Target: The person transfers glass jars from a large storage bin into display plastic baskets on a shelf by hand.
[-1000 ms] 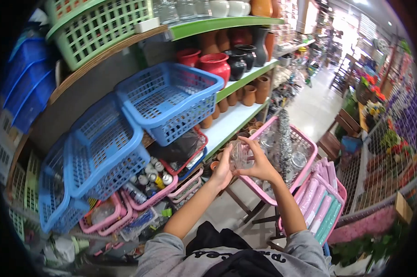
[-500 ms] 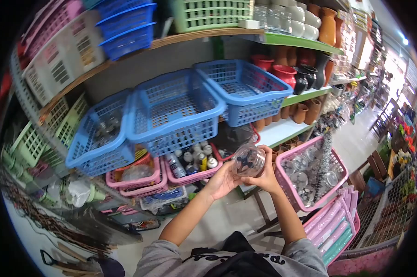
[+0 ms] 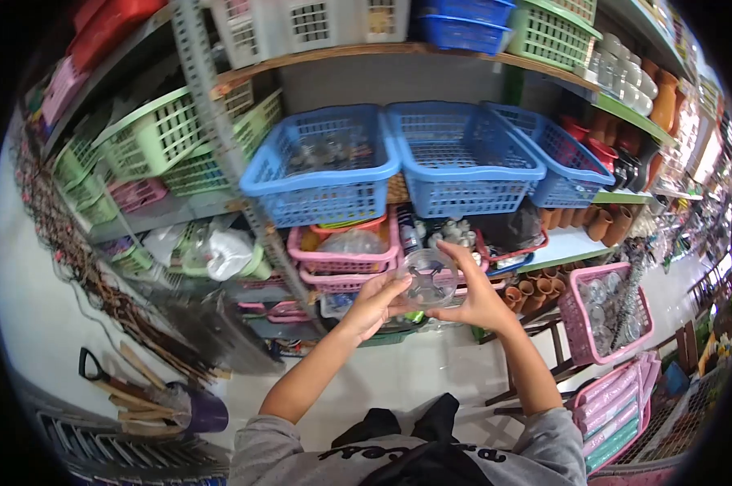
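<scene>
A clear round plastic jar point(image 3: 428, 279) with dark marks showing through it is between my two hands, in front of my chest. My left hand point(image 3: 372, 306) grips its left side, thumb over the near face. On the opposite side my right hand point(image 3: 481, 298) curves around it, thumb below and fingers above. Beyond the jar, a blue basket point(image 3: 325, 180) at the left of the shelf has clear pieces inside. Beside it stand a middle blue basket point(image 3: 473, 194) and a right blue basket point(image 3: 572, 185). Pink baskets point(image 3: 345, 263) with mixed goods sit underneath.
To the right, a pink basket point(image 3: 580, 324) contains clear jars and silver tinsel. Below it is another basket with wrapped pink and green packs point(image 3: 613, 413). Clay pots point(image 3: 536, 287) line the low shelf. At lower left stands a purple bucket point(image 3: 208, 407) with wooden-handled tools.
My view has swung left, so the shelves and baskets appear farther right. Both hands still hold the jar, which has turned, and my right hand's fingers are spread wider around it.
</scene>
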Demonstrator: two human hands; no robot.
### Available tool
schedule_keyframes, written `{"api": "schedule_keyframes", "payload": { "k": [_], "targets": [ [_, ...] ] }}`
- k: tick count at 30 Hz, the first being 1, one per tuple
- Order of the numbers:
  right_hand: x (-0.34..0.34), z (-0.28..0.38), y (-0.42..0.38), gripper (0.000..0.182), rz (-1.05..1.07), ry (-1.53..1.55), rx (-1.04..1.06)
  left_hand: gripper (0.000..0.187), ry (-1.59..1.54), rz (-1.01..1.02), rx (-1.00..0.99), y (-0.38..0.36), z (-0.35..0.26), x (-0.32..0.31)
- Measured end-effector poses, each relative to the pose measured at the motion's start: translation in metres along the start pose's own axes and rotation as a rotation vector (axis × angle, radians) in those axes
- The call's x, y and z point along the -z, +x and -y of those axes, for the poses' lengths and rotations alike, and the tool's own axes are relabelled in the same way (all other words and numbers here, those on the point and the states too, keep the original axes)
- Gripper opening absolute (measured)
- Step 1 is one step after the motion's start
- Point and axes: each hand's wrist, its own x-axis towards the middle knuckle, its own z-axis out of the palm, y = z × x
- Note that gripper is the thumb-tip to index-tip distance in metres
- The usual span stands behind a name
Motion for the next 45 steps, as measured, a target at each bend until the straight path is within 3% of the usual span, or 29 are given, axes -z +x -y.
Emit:
{"api": "schedule_keyframes", "payload": {
  "k": [4,13,14,16,17,21,24,30,32,34,37,40,41,43,45],
  "targets": [
    [-0.034,0.026,0.040,0.092,0.203,-0.036,0.114,0.035,0.093,-0.085,-0.023,-0.036,-0.027,0.036],
    [-0.064,0.067,0.126,0.091,0.307,-0.123,0.239,0.051,0.184,-0.157,-0.219,-0.070,-0.100,0.062],
    [-0.065,0.067,0.136,0.091,0.309,-0.120,0.244,0.051,0.187,-0.162,-0.223,-0.068,-0.105,0.065],
    [-0.065,0.067,0.156,0.089,0.312,-0.084,0.282,0.054,0.483,-0.263,-0.465,-0.062,-0.115,0.071],
    [-0.064,0.069,0.165,0.087,0.307,0.009,0.250,0.064,0.461,-0.221,-0.411,-0.060,-0.128,0.074],
    [-0.050,0.063,0.212,0.082,0.259,-0.099,0.350,0.069,0.584,-0.202,-0.484,-0.039,-0.160,0.080],
    [-0.044,0.050,0.247,0.081,0.289,0.020,0.283,0.069,0.712,-0.237,-0.486,-0.021,-0.191,0.078],
    [-0.034,0.012,0.316,0.079,0.265,-0.182,0.222,0.066,1.029,-0.220,-0.528,0.038,-0.228,0.120],
    [-0.033,-0.003,0.336,0.081,0.337,-0.298,0.114,0.070,1.319,-0.183,-0.387,0.054,-0.241,0.133],
    [-0.037,-0.021,0.351,0.086,0.350,-0.369,0.157,0.074,1.375,-0.141,-0.351,0.077,-0.247,0.159],
    [-0.048,-0.042,0.368,0.091,0.597,-0.435,0.117,0.077,1.750,-0.014,-0.162,0.108,-0.253,0.189],
    [-0.070,-0.060,0.373,0.091,0.690,-0.503,0.034,0.066,1.759,0.079,0.121,0.129,-0.249,0.206],
    [-0.075,-0.065,0.376,0.092,0.753,-0.539,-0.032,0.066,1.756,0.079,0.128,0.133,-0.247,0.209],
    [-0.086,-0.079,0.378,0.092,0.786,-0.539,-0.006,0.063,1.894,0.152,0.324,0.138,-0.244,0.209],
    [-0.094,-0.089,0.380,0.090,0.830,-0.592,0.000,0.062,1.888,0.161,0.344,0.140,-0.237,0.216]
  ]
}}
